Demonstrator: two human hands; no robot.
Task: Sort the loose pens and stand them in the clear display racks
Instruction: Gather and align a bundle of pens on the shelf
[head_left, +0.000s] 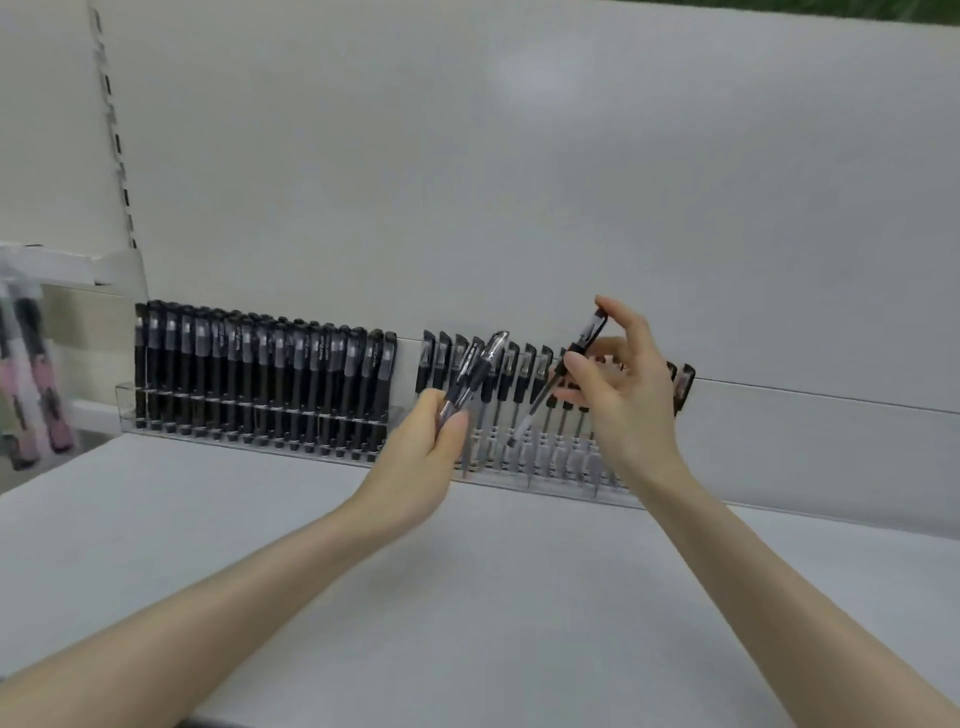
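Right grip (623, 400) pinching a tilted pen (543, 400) at the crowded rack (550, 486), left grip (428, 447) clutching spare pens (478, 366): a slanted entry may topple neighbours.

White back panel (519, 182) — faint glare; slotted upright (117, 140) left; grey-white shelf (467, 597) below.

The right hand (626, 410) is covering the racked pens (684, 382) directly behind it; print on the single pen (592, 332) it is pinching is showing too small to read; the left hand (423, 447) is hiding the lower barrels of its pen bundle (475, 369), its count blurring; far left of it, pink packets (36, 384) are running off the edge, smeared.
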